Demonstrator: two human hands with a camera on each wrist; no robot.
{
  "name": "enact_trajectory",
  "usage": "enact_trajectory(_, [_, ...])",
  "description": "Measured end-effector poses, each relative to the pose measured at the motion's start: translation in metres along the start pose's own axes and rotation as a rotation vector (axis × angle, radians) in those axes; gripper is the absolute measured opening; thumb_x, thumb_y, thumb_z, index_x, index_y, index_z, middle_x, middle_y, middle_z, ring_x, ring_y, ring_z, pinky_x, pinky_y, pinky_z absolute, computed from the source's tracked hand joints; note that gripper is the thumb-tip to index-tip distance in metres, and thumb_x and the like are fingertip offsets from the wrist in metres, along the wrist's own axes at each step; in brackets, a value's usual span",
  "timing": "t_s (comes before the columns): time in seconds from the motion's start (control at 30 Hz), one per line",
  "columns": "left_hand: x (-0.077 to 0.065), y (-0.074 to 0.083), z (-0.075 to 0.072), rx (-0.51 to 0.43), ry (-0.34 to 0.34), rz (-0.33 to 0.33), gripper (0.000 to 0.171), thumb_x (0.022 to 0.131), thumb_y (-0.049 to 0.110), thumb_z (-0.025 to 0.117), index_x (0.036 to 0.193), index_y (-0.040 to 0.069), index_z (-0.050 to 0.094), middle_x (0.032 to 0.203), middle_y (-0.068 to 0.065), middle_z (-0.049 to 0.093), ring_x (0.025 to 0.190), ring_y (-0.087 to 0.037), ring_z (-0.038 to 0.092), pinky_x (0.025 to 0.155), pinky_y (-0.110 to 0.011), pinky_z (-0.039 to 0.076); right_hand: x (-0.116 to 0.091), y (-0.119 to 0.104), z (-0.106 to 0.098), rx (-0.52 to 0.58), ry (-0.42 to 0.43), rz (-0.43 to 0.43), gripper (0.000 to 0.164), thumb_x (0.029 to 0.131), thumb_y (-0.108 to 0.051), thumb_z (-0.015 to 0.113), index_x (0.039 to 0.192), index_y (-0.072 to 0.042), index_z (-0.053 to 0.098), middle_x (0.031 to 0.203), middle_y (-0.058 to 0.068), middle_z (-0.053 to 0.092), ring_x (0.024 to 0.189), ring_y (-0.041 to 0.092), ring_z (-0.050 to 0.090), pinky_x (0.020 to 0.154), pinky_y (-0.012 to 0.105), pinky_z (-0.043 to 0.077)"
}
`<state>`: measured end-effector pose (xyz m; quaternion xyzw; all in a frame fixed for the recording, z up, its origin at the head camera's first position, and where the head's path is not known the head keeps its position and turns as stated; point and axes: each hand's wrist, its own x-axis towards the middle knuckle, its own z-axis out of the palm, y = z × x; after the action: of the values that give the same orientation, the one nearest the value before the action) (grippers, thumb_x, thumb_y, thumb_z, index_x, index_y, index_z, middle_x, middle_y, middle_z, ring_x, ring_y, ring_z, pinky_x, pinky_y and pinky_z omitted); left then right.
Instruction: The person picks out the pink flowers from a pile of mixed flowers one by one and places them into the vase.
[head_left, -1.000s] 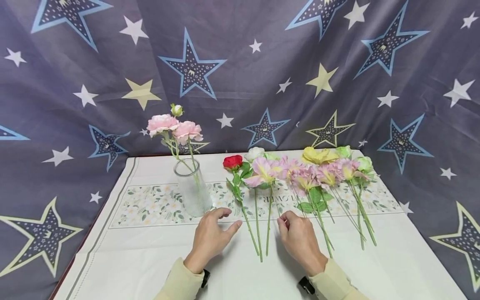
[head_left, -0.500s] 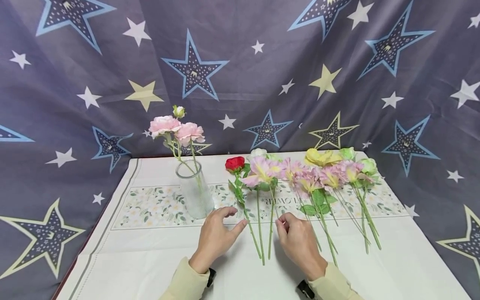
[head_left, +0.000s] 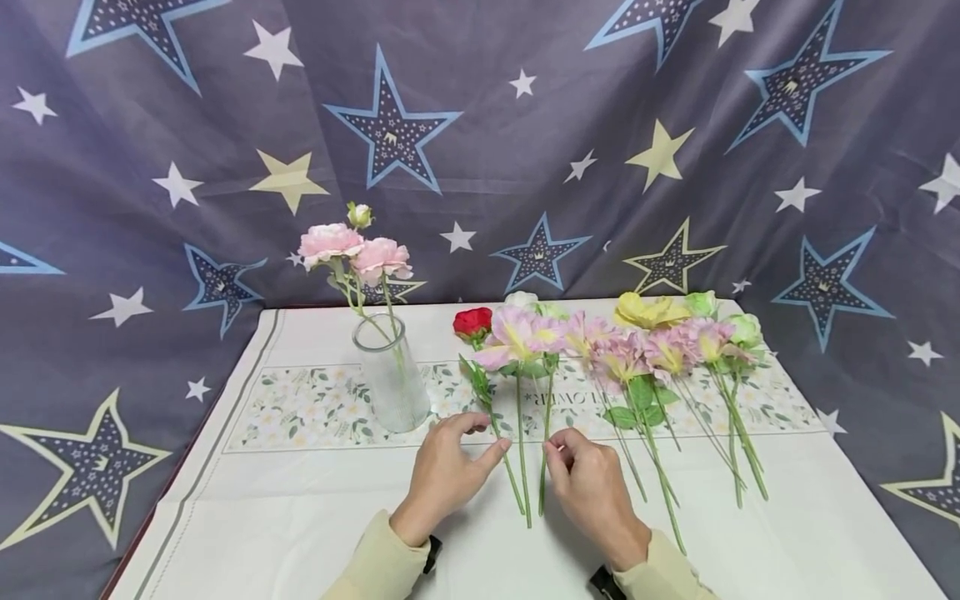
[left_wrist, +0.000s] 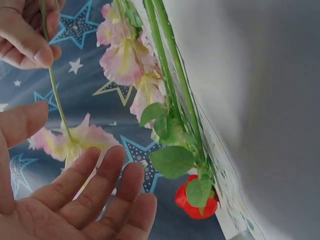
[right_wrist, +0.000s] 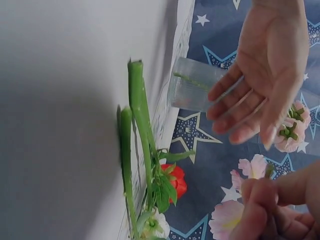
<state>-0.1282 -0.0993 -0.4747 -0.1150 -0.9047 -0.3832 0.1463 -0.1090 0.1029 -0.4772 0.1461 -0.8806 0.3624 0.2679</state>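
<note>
My right hand pinches the thin green stem of a pink-and-yellow artificial flower between thumb and forefinger. In the left wrist view that bloom hangs beyond the left hand, whose fingers are spread and loosely bent around nothing. Seen from the head, the left hand is beside the lower stems of a red rose and a white flower, which lie on the table. Left of them stands a clear glass vase with pink flowers and a small bud rising from it.
To the right lie several more pink-and-yellow flowers, a yellow flower and pale green ones, stems toward me. A floral-print runner crosses the white tablecloth. A star-patterned curtain hangs behind the table.
My right hand has shifted slightly left among the stems, still pinching the flower's stem. The left hand has moved a little right, nearer to it. The vase stays in place.
</note>
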Motion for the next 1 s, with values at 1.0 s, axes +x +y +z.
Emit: enact_trajectory(1.0, [0.022, 0.024, 0.018, -0.334, -0.056, -0.016, 0.013, 0.094, 0.021, 0.074, 0.083, 0.016, 0.072, 0.074, 0.009, 0.065, 0.067, -0.005, 0.06, 0.063, -0.022, 0.051, -0.006, -0.016, 0.007, 0.079, 0.02, -0.1, 0.02, 0.081, 0.003, 0.083, 0.082, -0.011, 0.069, 0.059, -0.01, 0.063, 0.052, -0.009, 0.051, 0.045, 0.01, 0.04])
